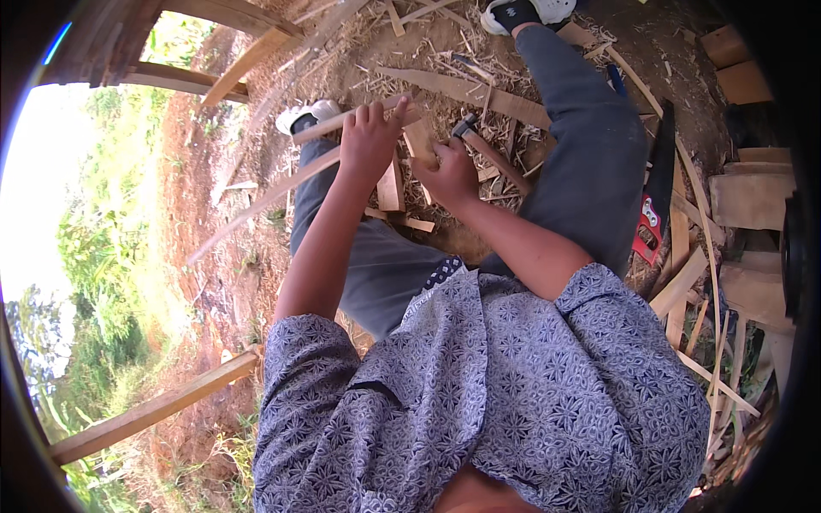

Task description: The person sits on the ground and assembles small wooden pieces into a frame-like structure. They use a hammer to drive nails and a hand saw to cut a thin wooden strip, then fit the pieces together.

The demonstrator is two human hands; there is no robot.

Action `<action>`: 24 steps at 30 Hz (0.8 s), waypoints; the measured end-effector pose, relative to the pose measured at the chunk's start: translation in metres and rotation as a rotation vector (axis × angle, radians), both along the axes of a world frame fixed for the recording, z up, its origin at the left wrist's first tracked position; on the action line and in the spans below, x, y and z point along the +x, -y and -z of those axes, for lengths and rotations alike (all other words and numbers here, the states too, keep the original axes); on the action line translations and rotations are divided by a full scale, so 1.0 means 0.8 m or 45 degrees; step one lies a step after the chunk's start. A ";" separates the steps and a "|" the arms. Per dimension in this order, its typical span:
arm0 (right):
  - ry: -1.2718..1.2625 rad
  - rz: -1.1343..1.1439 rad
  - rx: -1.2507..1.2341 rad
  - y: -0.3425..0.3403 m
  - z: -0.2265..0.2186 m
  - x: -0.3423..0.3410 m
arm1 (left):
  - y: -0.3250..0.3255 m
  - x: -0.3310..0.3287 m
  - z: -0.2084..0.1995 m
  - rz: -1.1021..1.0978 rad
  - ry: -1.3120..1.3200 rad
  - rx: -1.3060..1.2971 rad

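My left hand [369,141] is closed around thin wooden strips, its fingers curled over the top. One long strip [263,203] slants out to the lower left; a shorter strip [321,128] crosses just above it. My right hand [449,178] grips a small flat wooden block [421,142], with the thumb along its near side. The block's top end meets the strips close to my left fingertips. A hammer [505,164] with a wooden handle lies right beside my right hand, its dark head by the knuckles.
Wood shavings and a long plank [466,89] lie on the dirt beyond my hands. Offcuts [391,186] sit between my legs. On the right are a handsaw [652,227] with a red handle and stacked timber [748,201]. A wooden rail [154,409] stands at the left.
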State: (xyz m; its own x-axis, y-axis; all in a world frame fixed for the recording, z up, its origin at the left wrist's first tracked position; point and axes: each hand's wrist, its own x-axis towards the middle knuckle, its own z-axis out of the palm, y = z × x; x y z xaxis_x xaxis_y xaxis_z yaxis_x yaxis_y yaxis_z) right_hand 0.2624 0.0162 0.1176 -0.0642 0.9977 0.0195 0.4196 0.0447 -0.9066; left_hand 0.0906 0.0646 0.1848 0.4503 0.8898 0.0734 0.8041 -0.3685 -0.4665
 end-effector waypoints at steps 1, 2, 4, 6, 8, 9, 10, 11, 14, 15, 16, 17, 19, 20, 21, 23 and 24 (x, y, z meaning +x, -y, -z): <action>-0.048 0.003 0.010 0.006 -0.008 0.005 | 0.004 0.004 -0.011 0.008 -0.047 0.018; -0.097 0.002 0.019 0.012 -0.016 0.008 | 0.009 0.008 -0.022 0.013 -0.094 0.036; -0.142 0.022 0.086 0.017 -0.018 0.015 | 0.009 0.016 -0.038 0.089 -0.170 0.074; -0.118 -0.044 0.090 0.024 -0.019 0.019 | 0.015 0.015 -0.056 0.167 -0.245 0.125; -0.144 -0.067 0.089 0.025 -0.025 0.020 | 0.017 0.017 -0.073 0.210 -0.304 0.169; -0.158 -0.085 0.078 0.027 -0.029 0.020 | 0.020 0.016 -0.077 0.213 -0.327 0.173; -0.174 -0.101 0.067 0.027 -0.033 0.020 | 0.020 0.014 -0.081 0.217 -0.351 0.177; -0.192 -0.116 0.058 0.024 -0.038 0.018 | 0.017 0.011 -0.087 0.223 -0.378 0.183; -0.177 -0.111 0.067 0.022 -0.032 0.017 | 0.015 0.006 -0.087 0.185 -0.383 0.093; -0.151 -0.118 0.053 0.019 -0.024 0.021 | 0.010 0.009 -0.080 0.208 -0.372 0.076; -0.144 -0.103 0.060 0.021 -0.016 0.020 | 0.011 0.014 -0.077 0.025 -0.305 -0.138; -0.134 -0.085 0.068 0.021 -0.009 0.019 | 0.005 0.020 -0.075 -0.153 -0.236 -0.354; -0.101 -0.086 0.062 0.026 -0.002 0.013 | 0.005 0.005 -0.051 -0.293 -0.100 -0.545; -0.082 -0.101 0.050 0.029 -0.004 0.008 | 0.007 -0.013 -0.038 -0.257 -0.035 -0.514; -0.044 -0.112 0.040 0.031 0.002 0.002 | 0.008 -0.031 -0.018 -0.216 0.047 -0.480; -0.007 -0.072 0.054 0.034 0.024 -0.004 | 0.002 -0.050 0.022 -0.168 0.219 -0.452; 0.005 -0.078 0.026 0.033 0.027 -0.007 | 0.000 -0.057 0.030 -0.171 0.283 -0.470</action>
